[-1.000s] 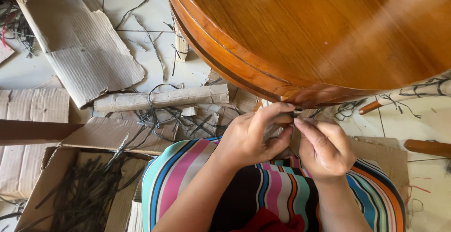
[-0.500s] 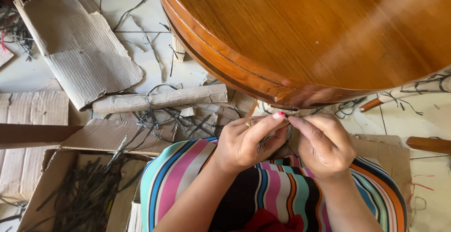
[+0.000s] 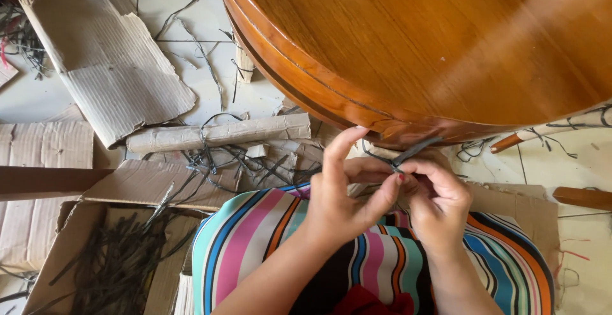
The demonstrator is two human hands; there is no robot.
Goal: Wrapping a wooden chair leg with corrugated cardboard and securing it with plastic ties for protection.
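My left hand (image 3: 347, 194) and my right hand (image 3: 437, 200) meet in front of my lap, just under the rim of a round wooden table (image 3: 408, 47). Both pinch a thin dark strip (image 3: 408, 154) that sticks up between the fingertips toward the table edge. My left index finger points up beside it. A striped multicolour cloth (image 3: 268, 238) covers my lap below the hands.
Torn cardboard sheets (image 3: 102, 60) and a rolled cardboard piece (image 3: 217, 133) lie on the pale floor at left. Loose dark strips (image 3: 229, 159) are scattered there. An open cardboard box (image 3: 76, 219) at lower left holds a pile of similar strips. A wooden stick (image 3: 580, 197) lies at right.
Both hands have lifted slightly toward the table rim. The left index finger has straightened upward, and the dark strip now shows above the fingertips.
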